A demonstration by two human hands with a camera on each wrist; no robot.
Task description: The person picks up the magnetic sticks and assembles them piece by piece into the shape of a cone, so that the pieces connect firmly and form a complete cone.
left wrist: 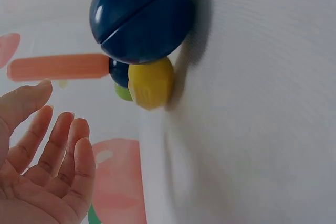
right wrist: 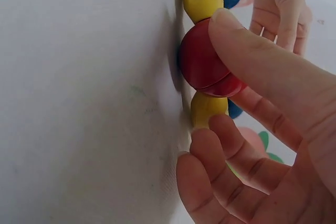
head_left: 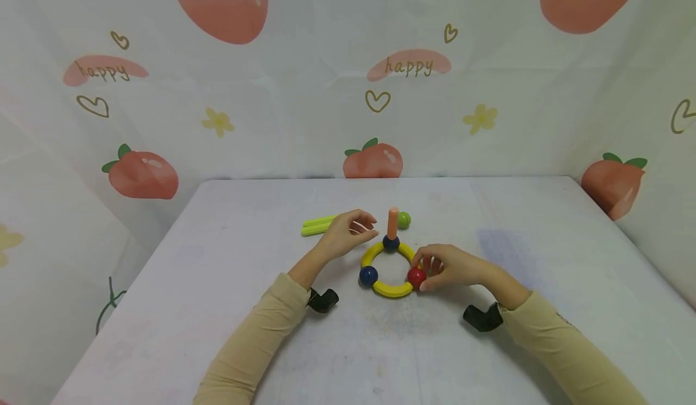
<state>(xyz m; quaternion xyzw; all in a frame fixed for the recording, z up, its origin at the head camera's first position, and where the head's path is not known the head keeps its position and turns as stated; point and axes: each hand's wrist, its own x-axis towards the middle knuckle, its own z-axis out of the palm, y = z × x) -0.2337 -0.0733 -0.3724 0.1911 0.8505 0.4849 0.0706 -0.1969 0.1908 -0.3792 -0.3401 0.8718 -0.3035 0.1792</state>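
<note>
A ring of yellow curved pieces [head_left: 393,290] joined by balls lies on the table. Its red ball [head_left: 417,278] is at the right, one blue ball [head_left: 368,276] at the left, another blue ball [head_left: 391,243] at the back with an orange stick [head_left: 393,223] standing on it. The right hand [head_left: 454,266] pinches the red ball [right wrist: 202,59] between thumb and finger, its other fingers loosely bent. Left of the stick, the left hand [head_left: 348,234] hovers with relaxed fingers, holding nothing; the left wrist view shows its fingers [left wrist: 81,166] apart from the orange stick [left wrist: 58,67].
Yellow-green sticks [head_left: 315,228] lie behind the left hand, partly hidden by it. A green ball [head_left: 404,220] sits just behind and right of the orange stick. A patterned cloth [head_left: 304,121] hangs behind the table [head_left: 380,356].
</note>
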